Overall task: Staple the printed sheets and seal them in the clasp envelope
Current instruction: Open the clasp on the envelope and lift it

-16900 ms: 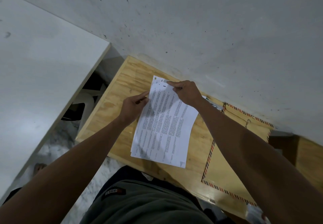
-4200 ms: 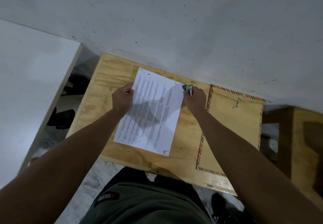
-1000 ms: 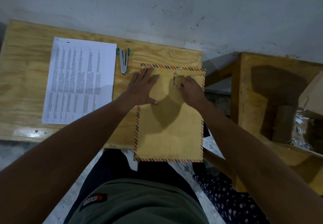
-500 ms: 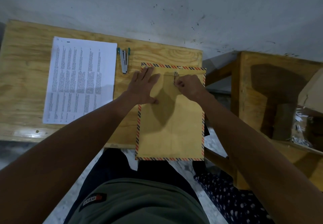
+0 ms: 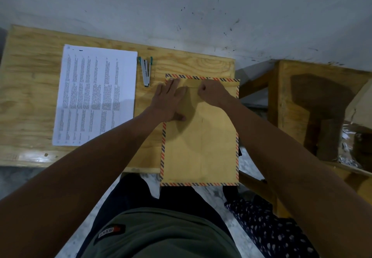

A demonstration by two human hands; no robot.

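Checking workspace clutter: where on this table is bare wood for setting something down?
Bare wood lies left of the printed sheets and behind the envelope. The stapler and both hands crowd the strip between them.

matt paper envelope [image 5: 201, 140], grainy plywood table [image 5: 30, 96]

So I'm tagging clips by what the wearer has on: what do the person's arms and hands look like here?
Both forearms are bare as far as the frame shows, with no sleeve or cuff in view. The left hand and right hand wear no gloves, and no watch, bracelet or ring is visible, though the light is dim. Nothing is strapped or marked on either arm.
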